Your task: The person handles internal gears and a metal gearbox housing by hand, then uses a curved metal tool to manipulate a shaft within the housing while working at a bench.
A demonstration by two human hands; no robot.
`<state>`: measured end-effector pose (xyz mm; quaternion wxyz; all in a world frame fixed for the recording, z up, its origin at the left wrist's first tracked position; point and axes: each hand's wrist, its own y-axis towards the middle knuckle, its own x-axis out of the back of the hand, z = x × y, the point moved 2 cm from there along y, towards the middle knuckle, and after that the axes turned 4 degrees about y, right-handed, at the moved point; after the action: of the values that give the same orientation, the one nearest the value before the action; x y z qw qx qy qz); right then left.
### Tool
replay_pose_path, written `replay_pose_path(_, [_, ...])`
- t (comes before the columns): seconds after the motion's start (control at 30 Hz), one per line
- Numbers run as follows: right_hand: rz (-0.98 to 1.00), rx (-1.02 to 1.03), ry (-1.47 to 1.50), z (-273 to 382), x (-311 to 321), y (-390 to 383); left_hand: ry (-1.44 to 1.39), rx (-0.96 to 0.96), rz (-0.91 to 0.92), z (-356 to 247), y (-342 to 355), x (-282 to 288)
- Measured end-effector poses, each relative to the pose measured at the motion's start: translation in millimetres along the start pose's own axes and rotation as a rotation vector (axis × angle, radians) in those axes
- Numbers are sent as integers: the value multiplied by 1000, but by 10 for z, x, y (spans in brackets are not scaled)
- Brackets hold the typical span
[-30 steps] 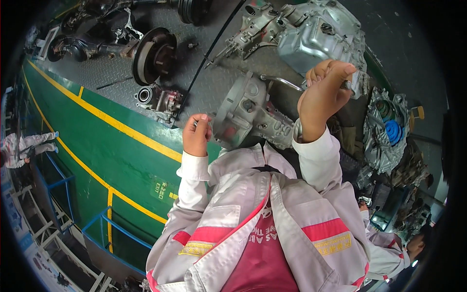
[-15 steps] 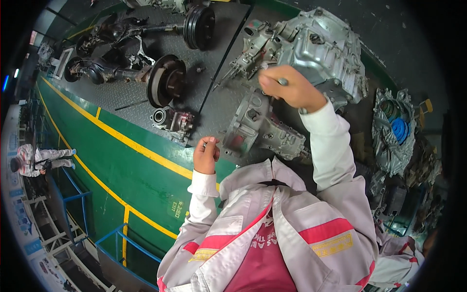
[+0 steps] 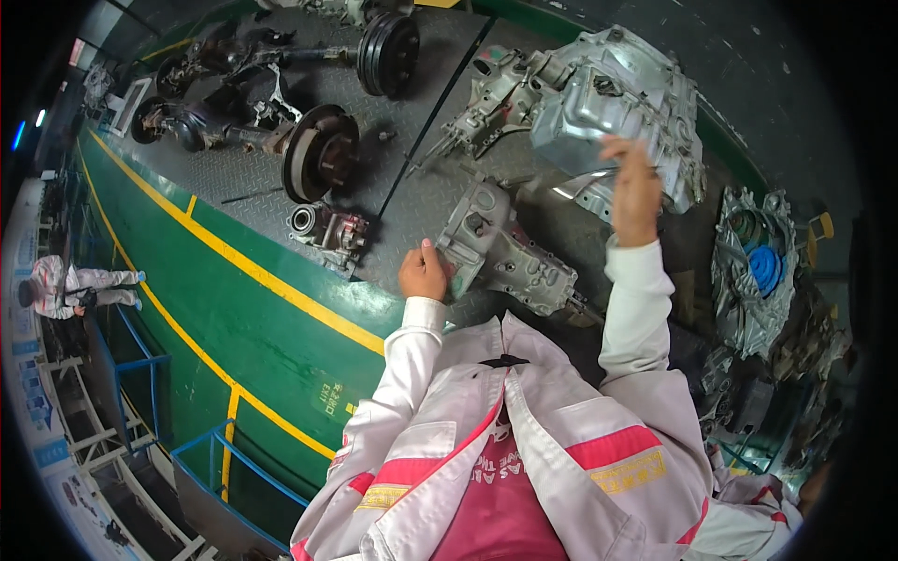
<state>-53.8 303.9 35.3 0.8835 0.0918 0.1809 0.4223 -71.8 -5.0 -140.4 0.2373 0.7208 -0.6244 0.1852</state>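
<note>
My left hand (image 3: 421, 271) is closed beside the left flange of a grey cast transmission housing (image 3: 477, 234); what its fingers grip is hidden. My right hand (image 3: 632, 192), slightly blurred, is raised to the right of that housing with fingers curled round a shiny metal bar (image 3: 578, 187), which points leftward. Behind it sits a large silver gearbox (image 3: 599, 103), with a smaller gearbox with a shaft (image 3: 486, 107) on its left. A small pump-like unit (image 3: 327, 234) lies left of my left hand.
Axle assemblies with drums (image 3: 318, 154) cover the steel plate deck (image 3: 243, 178). An open casing with a blue part (image 3: 753, 271) stands at right. Blue railings (image 3: 201, 444) border the green floor (image 3: 253, 327). One person (image 3: 79, 285) stands far left, another (image 3: 748, 514) at lower right.
My right hand swung inward and down toward the housing, then back rightward. My left hand dropped, then moved up and right to the housing's flange. The view has shifted slightly.
</note>
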Motion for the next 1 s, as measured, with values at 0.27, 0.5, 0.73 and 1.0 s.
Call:
replay_pose_path(0.27, [114, 99, -1, 103, 629, -141, -156, 130, 28, 291, -207, 51])
replay_pose_path(0.5, [-360, -100, -36, -108, 618, -122, -199, 124, -5, 314, -185, 33])
replay_pose_path(0.73, [-399, -188, 57, 5, 369, 136, -264, 176, 36, 4, -177, 56])
replay_pose_path(1.0, [1169, 502, -102, 308, -978, -586, -191, 138, -14, 409, -228, 16])
